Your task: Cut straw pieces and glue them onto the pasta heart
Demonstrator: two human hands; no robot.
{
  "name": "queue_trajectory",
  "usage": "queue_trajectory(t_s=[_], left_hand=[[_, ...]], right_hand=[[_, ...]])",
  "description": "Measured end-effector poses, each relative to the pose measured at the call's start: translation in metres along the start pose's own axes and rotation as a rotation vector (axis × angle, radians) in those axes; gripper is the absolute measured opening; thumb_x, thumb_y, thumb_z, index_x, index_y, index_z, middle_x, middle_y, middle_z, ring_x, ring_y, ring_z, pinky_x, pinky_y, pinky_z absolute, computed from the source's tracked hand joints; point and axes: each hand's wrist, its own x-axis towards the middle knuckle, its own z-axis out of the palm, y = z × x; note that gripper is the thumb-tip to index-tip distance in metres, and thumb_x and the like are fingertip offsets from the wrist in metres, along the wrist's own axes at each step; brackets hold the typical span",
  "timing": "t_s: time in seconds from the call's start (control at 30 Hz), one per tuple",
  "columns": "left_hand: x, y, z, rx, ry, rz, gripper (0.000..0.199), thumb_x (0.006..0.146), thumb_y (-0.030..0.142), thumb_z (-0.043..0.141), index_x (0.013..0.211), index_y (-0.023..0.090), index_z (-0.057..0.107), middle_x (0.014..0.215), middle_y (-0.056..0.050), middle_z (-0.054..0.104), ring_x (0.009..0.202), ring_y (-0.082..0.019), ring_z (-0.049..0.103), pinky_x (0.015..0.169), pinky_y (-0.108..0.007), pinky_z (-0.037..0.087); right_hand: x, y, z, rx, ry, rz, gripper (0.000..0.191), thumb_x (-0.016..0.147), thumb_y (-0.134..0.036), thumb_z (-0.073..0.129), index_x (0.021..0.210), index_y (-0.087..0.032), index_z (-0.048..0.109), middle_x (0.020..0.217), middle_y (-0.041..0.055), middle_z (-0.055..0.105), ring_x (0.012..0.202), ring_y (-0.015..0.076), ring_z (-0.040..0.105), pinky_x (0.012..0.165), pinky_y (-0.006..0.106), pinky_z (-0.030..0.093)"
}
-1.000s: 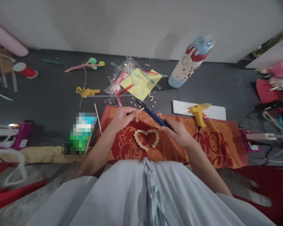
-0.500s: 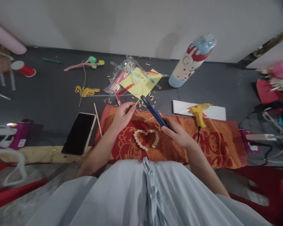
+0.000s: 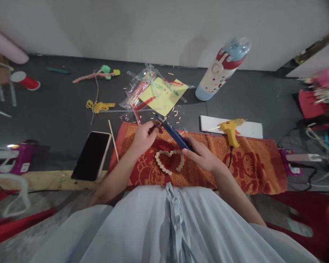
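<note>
My left hand is closed in a pinch on a thin wooden stick, mostly hidden by the fingers and the tool. My right hand grips the handles of a long dark blue cutter, whose tip lies at the stick's end. I cannot tell whether its jaws touch the stick. Below, a heart outline of short pale wooden pieces lies on the orange and red towel, with a gap at its lower right. Several cut bits lie scattered beyond the cutter.
A yellow sheet and plastic-wrapped straws lie ahead. A bottle stands behind. To the right, a yellow glue gun rests on a white board. A phone and a loose stick lie left.
The cutter's tip has shifted left onto the stick, and my right hand has moved slightly left. Less of the stick shows beyond my left fingers.
</note>
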Motion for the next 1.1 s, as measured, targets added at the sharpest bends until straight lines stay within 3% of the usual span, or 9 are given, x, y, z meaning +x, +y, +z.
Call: queue_trajectory(t_s=[0.33,0.77,1.1], left_hand=[[-0.001,0.012,-0.004,0.054,0.012,0.040,0.017,0.083,0.021,0.053,0.076,0.014,0.067,0.077,-0.005,0.072,0.072,-0.015,0.065,0.066,-0.023,0.048],[-0.002,0.008,-0.005,0.099,0.001,0.037,0.019,0.083,0.025,0.052,0.082,0.015,0.068,0.086,-0.007,0.072,0.075,-0.016,0.064,0.069,-0.026,0.048],[-0.003,0.016,-0.010,0.324,-0.021,0.095,0.023,0.083,0.019,0.047,0.065,0.017,0.061,0.072,-0.005,0.069,0.070,-0.017,0.063,0.065,-0.026,0.042]], right_hand=[[0.000,0.000,-0.002,0.020,-0.009,-0.023,0.053,0.092,-0.053,0.042,0.125,-0.012,0.047,0.104,0.0117,0.065,0.089,0.0236,0.060,0.082,0.037,0.046],[0.001,-0.001,-0.001,0.000,-0.013,-0.038,0.054,0.093,-0.054,0.041,0.128,-0.013,0.047,0.107,0.0123,0.065,0.095,0.0263,0.060,0.083,0.039,0.047],[0.005,-0.001,-0.002,-0.006,-0.027,-0.032,0.058,0.092,-0.054,0.042,0.128,-0.009,0.045,0.112,0.0159,0.064,0.098,0.0274,0.060,0.086,0.040,0.046]])
